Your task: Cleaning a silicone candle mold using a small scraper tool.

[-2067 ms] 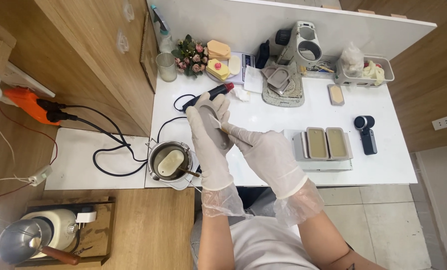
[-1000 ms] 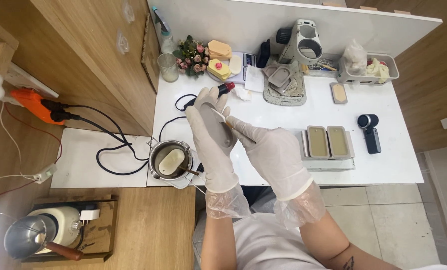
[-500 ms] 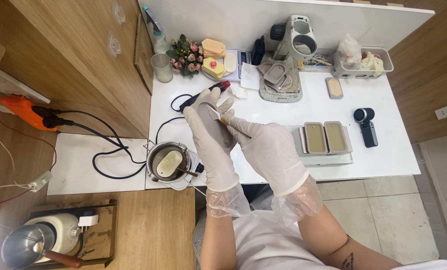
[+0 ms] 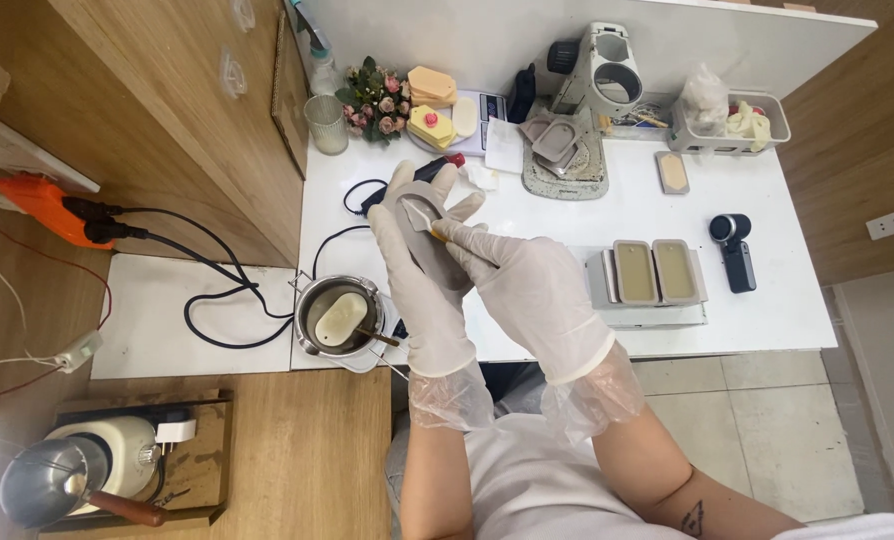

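Grey oval mould (image 4: pixel 419 222), flat, smooth, in gloved left hand (image 4: pixel 417 270)

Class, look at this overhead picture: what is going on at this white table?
A person in thin gloves holds a grey mould in the left hand above the white table, while the right hand works at it with a small tool whose tip is hard to make out. By the left wrist sits a metal pot with a pale block in it. To the right, two filled moulds rest on a grey tray.
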